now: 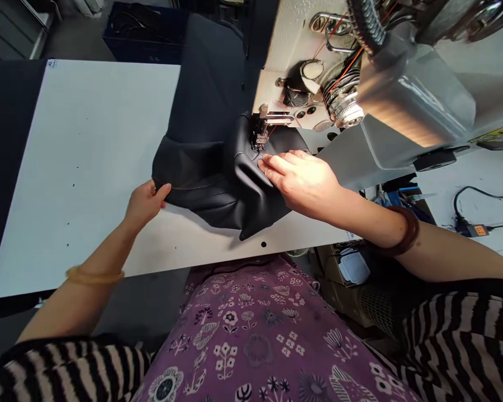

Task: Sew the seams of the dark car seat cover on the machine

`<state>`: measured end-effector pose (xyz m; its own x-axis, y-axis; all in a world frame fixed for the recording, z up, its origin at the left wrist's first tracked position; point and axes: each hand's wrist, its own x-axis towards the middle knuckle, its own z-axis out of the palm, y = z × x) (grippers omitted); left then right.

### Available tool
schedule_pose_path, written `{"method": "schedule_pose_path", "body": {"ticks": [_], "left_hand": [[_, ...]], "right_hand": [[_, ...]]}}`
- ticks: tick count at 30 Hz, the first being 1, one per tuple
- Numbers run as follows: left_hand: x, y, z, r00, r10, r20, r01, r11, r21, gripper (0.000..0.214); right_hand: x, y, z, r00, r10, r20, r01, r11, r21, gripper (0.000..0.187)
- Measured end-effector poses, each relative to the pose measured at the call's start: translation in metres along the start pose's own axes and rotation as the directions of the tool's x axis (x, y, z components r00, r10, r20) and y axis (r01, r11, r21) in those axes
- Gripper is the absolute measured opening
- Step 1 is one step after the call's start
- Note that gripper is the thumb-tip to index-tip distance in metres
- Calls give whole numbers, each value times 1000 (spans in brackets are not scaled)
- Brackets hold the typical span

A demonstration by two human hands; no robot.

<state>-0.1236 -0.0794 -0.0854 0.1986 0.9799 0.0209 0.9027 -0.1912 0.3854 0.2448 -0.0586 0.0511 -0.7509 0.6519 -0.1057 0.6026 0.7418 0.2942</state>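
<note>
A piece of black leather-like fabric (205,178) with an orange stitch line lies on the white table (88,167) and runs under the presser foot (259,139) of a sewing machine (360,84). My left hand (145,202) pinches the fabric's left edge at the seam. My right hand (299,178) lies flat on the fabric just right of the needle, fingers stretched and pressing it down.
A dark blue crate (145,30) stands on the floor beyond the table. More dark fabric (213,67) hangs off the far edge. A cable and plug (471,223) lie on the right surface. My lap in a purple flowered apron (260,335) is below the table edge.
</note>
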Motion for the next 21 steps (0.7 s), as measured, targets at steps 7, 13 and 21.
{"method": "schedule_pose_path", "body": {"ticks": [7, 13, 21], "left_hand": [[25, 75, -62, 944, 323, -67, -268, 869, 416, 34], [110, 153, -55, 563, 826, 30, -808, 543, 228, 32], [101, 150, -41, 693, 718, -60, -702, 692, 170, 31]], "right_hand": [[-1, 6, 3, 998, -39, -53, 35, 996, -77, 44], [-3, -2, 11, 986, -61, -158, 32, 984, -176, 42], [-1, 3, 11, 992, -41, -117, 25, 991, -132, 45]]}}
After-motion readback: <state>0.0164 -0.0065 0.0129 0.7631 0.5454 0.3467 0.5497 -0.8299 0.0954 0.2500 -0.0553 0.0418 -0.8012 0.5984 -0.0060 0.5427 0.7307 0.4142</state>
